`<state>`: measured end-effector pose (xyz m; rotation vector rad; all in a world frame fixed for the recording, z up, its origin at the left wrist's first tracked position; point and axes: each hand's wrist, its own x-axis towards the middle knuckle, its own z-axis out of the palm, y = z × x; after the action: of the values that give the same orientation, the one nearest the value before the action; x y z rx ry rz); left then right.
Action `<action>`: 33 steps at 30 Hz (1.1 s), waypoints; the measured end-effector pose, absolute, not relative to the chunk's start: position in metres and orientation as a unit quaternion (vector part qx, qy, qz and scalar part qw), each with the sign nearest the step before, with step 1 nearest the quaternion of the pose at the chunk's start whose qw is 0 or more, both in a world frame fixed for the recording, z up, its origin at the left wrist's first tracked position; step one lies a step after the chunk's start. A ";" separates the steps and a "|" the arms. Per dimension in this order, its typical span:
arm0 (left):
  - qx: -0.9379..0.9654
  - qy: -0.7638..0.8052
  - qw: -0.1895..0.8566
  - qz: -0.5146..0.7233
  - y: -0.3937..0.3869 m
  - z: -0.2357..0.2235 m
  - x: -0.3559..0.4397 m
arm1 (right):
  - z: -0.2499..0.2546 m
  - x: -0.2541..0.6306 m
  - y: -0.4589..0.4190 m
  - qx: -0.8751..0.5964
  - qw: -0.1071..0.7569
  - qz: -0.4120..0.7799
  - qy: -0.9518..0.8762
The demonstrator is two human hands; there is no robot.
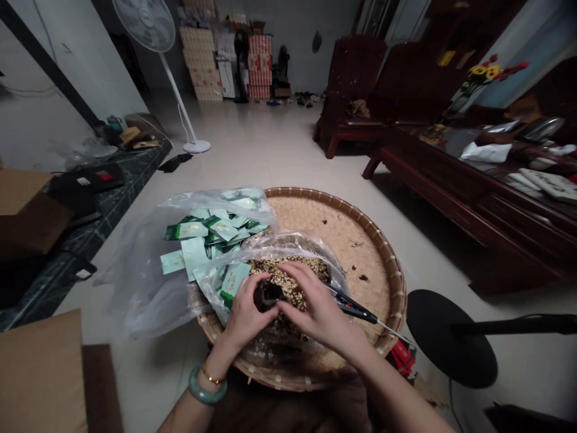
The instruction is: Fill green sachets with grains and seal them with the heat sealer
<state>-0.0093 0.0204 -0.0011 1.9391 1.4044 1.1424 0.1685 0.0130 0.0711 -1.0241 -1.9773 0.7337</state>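
A round woven tray (383,252) lies in front of me on the floor. On it sits a clear plastic bag of brownish dried bits (293,273). My left hand (246,313) is closed round a small dark cup (265,294) held over that bag. My right hand (315,304) hovers over the dried bits, fingers pinched near the cup's mouth; what they hold is too small to see. A second clear bag (148,264) at the left holds several green and white sachets (198,240).
A dark-handled tool (356,311) lies on the tray to the right of my right hand. A black round stand base (446,343) sits right of the tray. Dark wooden furniture (473,198) lines the right, a standing fan (148,27) is behind, and cardboard boxes (27,204) are at left.
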 end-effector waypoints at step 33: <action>0.656 0.541 0.265 0.455 0.031 0.009 -0.039 | 0.022 0.156 0.033 -0.489 0.115 0.196 -0.842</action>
<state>-0.0393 0.0311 0.0086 1.7721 1.4616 1.2283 0.1559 0.0326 0.0223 -1.4330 -2.4679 0.5735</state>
